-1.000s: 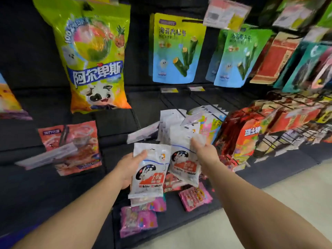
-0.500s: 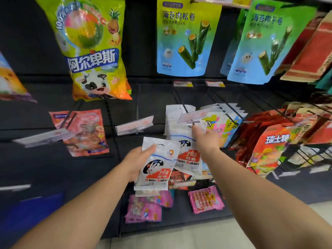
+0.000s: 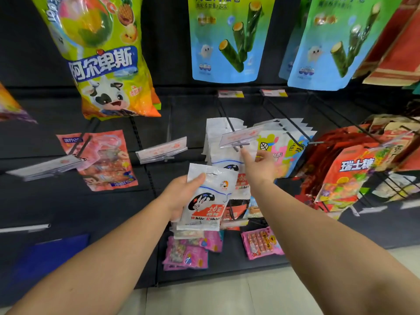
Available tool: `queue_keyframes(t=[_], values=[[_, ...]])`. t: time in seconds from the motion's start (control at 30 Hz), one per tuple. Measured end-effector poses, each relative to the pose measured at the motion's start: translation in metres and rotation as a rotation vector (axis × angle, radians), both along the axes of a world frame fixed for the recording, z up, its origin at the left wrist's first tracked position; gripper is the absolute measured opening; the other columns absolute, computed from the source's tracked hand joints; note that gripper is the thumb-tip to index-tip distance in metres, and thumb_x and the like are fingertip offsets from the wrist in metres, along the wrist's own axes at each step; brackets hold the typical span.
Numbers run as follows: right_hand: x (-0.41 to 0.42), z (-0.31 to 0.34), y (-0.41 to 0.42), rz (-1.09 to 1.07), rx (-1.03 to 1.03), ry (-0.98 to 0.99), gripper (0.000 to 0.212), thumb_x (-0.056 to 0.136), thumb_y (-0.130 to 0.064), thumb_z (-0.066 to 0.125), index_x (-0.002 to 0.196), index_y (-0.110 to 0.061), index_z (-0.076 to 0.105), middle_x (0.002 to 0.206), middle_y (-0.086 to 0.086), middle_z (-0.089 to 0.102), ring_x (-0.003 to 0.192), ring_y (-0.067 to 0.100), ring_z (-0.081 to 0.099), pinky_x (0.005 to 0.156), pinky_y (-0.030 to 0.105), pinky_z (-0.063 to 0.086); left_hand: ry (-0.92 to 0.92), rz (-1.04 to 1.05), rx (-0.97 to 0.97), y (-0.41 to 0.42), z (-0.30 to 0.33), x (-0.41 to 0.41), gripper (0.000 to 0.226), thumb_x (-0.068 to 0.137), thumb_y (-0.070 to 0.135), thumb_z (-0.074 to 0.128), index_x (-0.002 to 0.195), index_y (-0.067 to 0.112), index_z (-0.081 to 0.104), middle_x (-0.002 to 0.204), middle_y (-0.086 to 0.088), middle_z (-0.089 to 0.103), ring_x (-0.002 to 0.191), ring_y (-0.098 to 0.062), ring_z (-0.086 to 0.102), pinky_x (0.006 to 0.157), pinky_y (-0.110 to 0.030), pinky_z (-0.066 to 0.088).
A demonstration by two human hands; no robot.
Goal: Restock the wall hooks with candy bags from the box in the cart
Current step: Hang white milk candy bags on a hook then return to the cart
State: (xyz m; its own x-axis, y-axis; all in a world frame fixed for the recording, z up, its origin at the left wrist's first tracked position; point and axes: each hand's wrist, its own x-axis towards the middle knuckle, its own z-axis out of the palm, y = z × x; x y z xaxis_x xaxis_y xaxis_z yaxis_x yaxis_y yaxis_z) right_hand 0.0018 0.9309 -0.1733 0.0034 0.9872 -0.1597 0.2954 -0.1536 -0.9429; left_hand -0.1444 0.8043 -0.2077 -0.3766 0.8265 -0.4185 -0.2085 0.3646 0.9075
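Your left hand [image 3: 181,192] grips a White Rabbit bag [image 3: 205,198]; your right hand [image 3: 259,169], fingers extended, touches the hanging bags [image 3: 223,153] on the hook [image 3: 241,145].

Bright, even store light; wide-angle bend and soft edges.
Overhead glare streaks the glossy yellow-green candy bag [image 3: 100,57] at 11 o'clock; packs at 3 o'clock smear with blur; the black slatted wall panel [image 3: 41,133] stays dim.

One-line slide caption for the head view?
Left hand holds White Rabbit bag; right hand reaches toward the hook.
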Motion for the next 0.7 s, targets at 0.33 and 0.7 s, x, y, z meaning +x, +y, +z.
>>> queue_keyframes(t=[0.33,0.7], values=[[0.023,0.006,-0.021,0.285,-0.101,0.259,0.030,0.093,-0.042,0.063,0.111,-0.018,0.059,0.097,-0.010,0.064,0.086,0.006,0.060,0.076,0.027,0.049,-0.077,0.049,0.107,0.036,0.018,0.043,0.019,0.100,0.034,0.060,0.107,0.020,0.069,0.108,-0.015,0.076,0.098,-0.033,0.074,0.089,-0.048,0.059],[0.009,0.016,0.001,0.188,-0.064,0.216,0.035,0.090,-0.034,0.069,0.117,-0.013,0.062,0.099,0.009,0.073,0.085,0.026,0.073,0.074,0.047,0.062,0.084,0.156,0.023,0.062,0.031,0.050,0.040,0.093,0.051,0.064,0.120,0.021,0.066,0.108,-0.006,0.076,0.098,-0.026,0.074,0.093,-0.047,0.059]])
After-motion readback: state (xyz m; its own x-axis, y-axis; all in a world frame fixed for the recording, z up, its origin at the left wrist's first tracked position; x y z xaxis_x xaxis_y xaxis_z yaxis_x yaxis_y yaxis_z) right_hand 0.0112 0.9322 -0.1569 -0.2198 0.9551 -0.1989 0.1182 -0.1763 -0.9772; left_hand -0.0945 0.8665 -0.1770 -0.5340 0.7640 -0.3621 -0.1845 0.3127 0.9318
